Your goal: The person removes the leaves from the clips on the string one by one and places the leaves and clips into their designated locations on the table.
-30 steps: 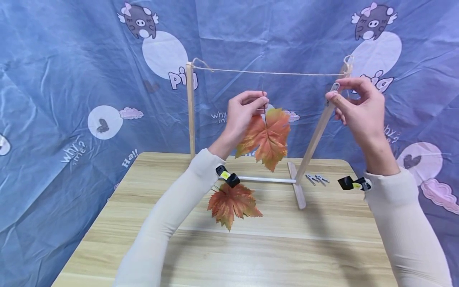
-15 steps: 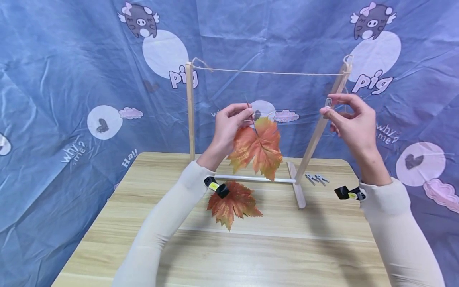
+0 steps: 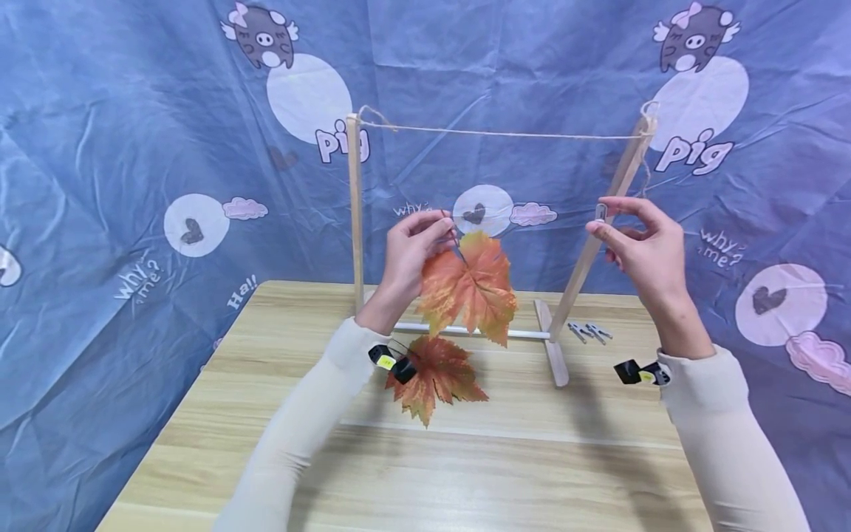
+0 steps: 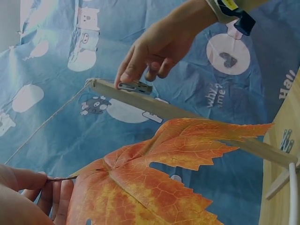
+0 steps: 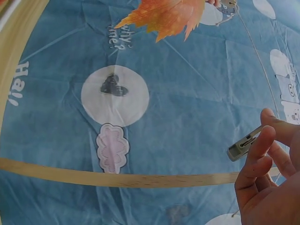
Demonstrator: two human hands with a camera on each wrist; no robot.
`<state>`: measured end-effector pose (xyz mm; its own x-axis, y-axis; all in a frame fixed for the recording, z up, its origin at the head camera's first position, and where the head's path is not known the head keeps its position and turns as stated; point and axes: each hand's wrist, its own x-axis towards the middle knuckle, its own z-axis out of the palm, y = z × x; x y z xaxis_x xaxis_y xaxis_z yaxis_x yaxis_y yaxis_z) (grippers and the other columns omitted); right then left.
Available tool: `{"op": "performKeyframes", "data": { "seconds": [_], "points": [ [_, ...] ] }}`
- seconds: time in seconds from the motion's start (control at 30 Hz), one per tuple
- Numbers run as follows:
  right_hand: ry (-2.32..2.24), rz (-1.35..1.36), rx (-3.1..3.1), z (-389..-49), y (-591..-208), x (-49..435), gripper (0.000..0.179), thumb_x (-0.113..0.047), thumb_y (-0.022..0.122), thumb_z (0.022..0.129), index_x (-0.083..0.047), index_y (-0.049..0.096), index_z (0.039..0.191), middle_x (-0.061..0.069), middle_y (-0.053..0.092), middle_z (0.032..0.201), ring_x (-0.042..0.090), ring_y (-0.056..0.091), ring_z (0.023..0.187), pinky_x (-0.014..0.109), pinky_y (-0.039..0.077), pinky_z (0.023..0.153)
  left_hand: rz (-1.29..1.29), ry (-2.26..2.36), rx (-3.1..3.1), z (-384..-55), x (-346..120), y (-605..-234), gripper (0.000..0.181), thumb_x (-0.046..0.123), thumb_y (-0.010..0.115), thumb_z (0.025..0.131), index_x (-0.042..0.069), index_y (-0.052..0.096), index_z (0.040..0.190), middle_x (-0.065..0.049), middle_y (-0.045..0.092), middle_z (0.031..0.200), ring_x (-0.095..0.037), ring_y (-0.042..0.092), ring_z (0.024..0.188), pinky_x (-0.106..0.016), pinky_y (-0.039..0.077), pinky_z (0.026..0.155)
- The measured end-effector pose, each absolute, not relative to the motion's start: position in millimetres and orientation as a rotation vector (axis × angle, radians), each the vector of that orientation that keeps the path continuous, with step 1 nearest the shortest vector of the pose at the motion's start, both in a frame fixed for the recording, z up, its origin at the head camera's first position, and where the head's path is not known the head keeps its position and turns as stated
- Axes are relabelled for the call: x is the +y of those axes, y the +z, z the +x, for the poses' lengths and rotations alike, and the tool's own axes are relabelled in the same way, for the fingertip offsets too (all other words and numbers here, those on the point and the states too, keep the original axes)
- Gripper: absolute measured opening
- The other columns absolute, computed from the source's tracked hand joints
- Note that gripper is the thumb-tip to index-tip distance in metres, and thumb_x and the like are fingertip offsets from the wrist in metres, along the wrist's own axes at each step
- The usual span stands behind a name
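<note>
Between thumb and fingers, my left hand [image 3: 414, 247] pinches the stem of an orange-yellow artificial maple leaf [image 3: 469, 287], which hangs below the string [image 3: 505, 134]. In the left wrist view the leaf [image 4: 140, 183] fills the lower middle, its thin stem [image 4: 61, 178] between the fingertips. My right hand [image 3: 645, 247] pinches a small metal clothespin [image 3: 601, 213] in front of the right post. The right wrist view shows the clothespin [image 5: 241, 147] held by its end, touching neither leaf nor string. A second, redder maple leaf [image 3: 435, 377] lies on the table, partly behind the left wrist.
The string runs between a left wooden post [image 3: 355, 214] and a right wooden post [image 3: 598, 222]. A white rod [image 3: 512, 333] joins them low down. Several metal clothespins [image 3: 590, 332] lie right of the right foot [image 3: 552, 347]. A blue printed curtain [image 3: 133, 111] hangs behind the table [image 3: 505, 473].
Both hands have come down, away from the string. The left hand, with its leaf, has also shifted left; the right hand, with the clothespin, has drifted slightly left too.
</note>
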<state>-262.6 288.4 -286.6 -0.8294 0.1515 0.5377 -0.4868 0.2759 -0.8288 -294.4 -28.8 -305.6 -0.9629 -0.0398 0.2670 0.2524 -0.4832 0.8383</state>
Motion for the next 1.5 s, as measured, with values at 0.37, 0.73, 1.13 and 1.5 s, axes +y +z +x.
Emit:
{"op": "performKeyframes", "data": {
  "seconds": [0.37,0.73,1.13,1.5],
  "points": [
    [1.574,0.216,-2.095,-261,-304,291,0.040,-0.008,0.085,0.092,-0.014,0.075,0.130,-0.013,0.066,0.097,0.002,0.059,0.051,0.015,0.043,0.042,-0.267,-2.582,-1.455,-292,-42,-319,0.018,-0.010,0.070,0.097,0.008,0.072,0.091,-0.003,0.076,0.093,-0.013,0.075,0.076,-0.025,0.068,0.071],
    [1.599,0.212,-2.132,-257,-320,295,0.039,-0.007,0.083,0.093,-0.014,0.075,0.130,-0.016,0.070,0.076,0.003,0.058,0.051,0.018,0.041,0.040,-0.208,-2.614,-1.435,-288,-53,-337,0.008,-0.007,0.069,0.098,-0.006,0.070,0.106,-0.003,0.076,0.084,-0.013,0.075,0.076,-0.024,0.067,0.071],
    [1.620,0.189,-2.171,-255,-343,299,0.039,-0.006,0.083,0.093,-0.011,0.073,0.130,-0.015,0.070,0.070,0.004,0.059,0.049,0.017,0.041,0.040,-0.116,-2.640,-1.419,-284,-60,-359,0.012,-0.007,0.069,0.099,0.004,0.072,0.097,-0.003,0.076,0.085,-0.012,0.075,0.076,-0.024,0.067,0.072],
    [1.569,0.134,-2.255,-254,-357,301,0.036,-0.013,0.082,0.095,-0.013,0.072,0.129,-0.017,0.069,0.065,0.005,0.059,0.050,0.018,0.042,0.042,-0.069,-2.626,-1.431,-281,-70,-376,0.008,-0.006,0.068,0.099,0.001,0.072,0.101,-0.006,0.075,0.089,-0.014,0.076,0.078,-0.027,0.068,0.076]
  ]
}}
